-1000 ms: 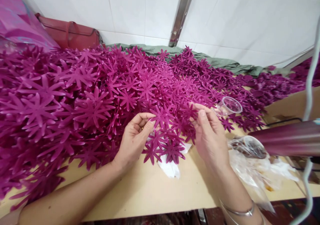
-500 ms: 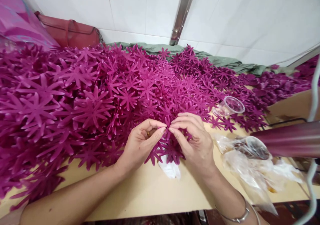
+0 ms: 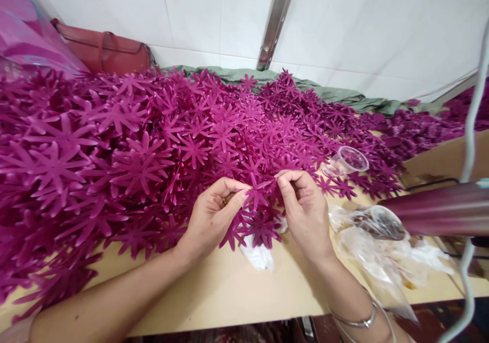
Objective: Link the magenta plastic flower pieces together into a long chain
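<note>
My left hand (image 3: 217, 208) pinches a petal of a magenta fabric flower piece (image 3: 256, 194) between thumb and forefinger. Opposite it, my right hand (image 3: 305, 210) is closed on a petal tip at the flower's upper right side, and the piece stretches between both hands. Just below hangs or lies another magenta flower piece (image 3: 263, 228), over a crumpled white tissue (image 3: 256, 254). A large heap of the same star-shaped flower pieces (image 3: 141, 165) fills the table behind and left of my hands.
A clear plastic cup (image 3: 349, 161) lies tipped among flowers on the right. Near it are a plastic bag (image 3: 382, 251) and a purple cylinder (image 3: 439, 208) beside a pale cable (image 3: 471, 139). A red handbag (image 3: 107, 48) and green cloth (image 3: 336, 94) sit along the wall.
My right hand has moved away from my left, to the right, drawing out a petal of the flower piece. My left hand has barely moved. The view has shifted slightly.
</note>
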Action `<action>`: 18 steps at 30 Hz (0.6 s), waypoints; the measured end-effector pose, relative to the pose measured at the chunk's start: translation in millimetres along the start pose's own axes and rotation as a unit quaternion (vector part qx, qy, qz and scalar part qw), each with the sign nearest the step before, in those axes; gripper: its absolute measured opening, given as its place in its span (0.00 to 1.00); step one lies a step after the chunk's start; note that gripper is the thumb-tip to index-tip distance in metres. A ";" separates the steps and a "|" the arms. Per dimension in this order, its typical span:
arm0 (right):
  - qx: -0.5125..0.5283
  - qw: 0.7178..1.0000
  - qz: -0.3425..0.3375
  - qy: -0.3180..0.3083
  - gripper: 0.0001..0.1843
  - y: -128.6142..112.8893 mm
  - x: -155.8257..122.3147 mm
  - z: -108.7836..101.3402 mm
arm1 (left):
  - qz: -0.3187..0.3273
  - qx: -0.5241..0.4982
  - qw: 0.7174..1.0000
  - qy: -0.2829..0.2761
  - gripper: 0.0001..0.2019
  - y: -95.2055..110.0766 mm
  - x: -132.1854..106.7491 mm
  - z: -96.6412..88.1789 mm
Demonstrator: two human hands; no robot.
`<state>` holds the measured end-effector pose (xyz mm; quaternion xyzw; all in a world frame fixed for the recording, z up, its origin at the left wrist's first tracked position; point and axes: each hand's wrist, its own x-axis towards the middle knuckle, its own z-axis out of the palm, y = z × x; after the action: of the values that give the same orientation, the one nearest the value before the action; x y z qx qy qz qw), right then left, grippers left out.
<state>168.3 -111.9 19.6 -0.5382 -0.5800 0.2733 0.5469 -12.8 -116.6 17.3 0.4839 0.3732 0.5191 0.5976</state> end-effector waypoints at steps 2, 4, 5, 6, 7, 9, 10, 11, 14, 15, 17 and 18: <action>-0.028 0.998 -0.015 0.049 0.09 5.7 4.3 -4.3 | 0.010 0.004 1.000 0.016 0.08 -0.3 0.3 -1.6; -0.021 0.994 -0.011 0.106 0.11 12.0 8.9 -8.8 | 0.016 -0.007 0.999 0.035 0.09 -1.3 0.3 -3.6; 0.007 0.993 0.002 0.120 0.11 14.6 10.8 -10.2 | 0.015 -0.019 0.999 0.043 0.09 -2.2 0.4 -4.5; 0.059 0.991 0.024 0.120 0.12 16.2 12.3 -10.7 | 0.012 -0.033 0.998 0.049 0.09 -3.3 0.5 -5.3; 0.124 0.985 0.051 0.106 0.13 16.8 13.4 -10.4 | 0.007 -0.047 0.997 0.054 0.10 -4.4 0.7 -5.8; 0.242 0.961 0.115 0.062 0.14 15.1 14.4 -8.2 | -0.006 -0.069 0.996 0.060 0.12 -6.3 1.3 -6.0; 0.285 0.946 0.149 0.036 0.16 13.1 14.6 -7.0 | -0.010 -0.078 0.995 0.063 0.14 -6.9 1.7 -5.9; 0.314 0.932 0.182 0.012 0.19 10.8 14.6 -6.1 | -0.014 -0.085 0.994 0.067 0.15 -7.1 2.2 -5.7; 0.346 0.905 0.247 -0.031 0.27 4.6 14.3 -6.3 | -0.013 -0.100 0.992 0.076 0.13 -6.2 3.7 -5.1; 0.344 0.904 0.251 -0.034 0.25 3.3 14.1 -6.8 | -0.012 -0.099 0.992 0.075 0.12 -5.7 3.9 -5.0; 0.329 0.910 0.247 -0.045 0.20 2.0 13.2 -7.5 | -0.013 -0.086 0.994 0.062 0.11 -5.1 3.7 -5.2; 0.321 0.914 0.243 -0.052 0.19 1.9 12.6 -7.3 | -0.014 -0.076 0.996 0.053 0.11 -5.0 3.2 -5.4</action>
<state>177.9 -101.7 24.0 -0.4428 -0.3398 0.5973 0.5759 -16.0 -112.4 11.3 0.4032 0.3711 0.5623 0.6193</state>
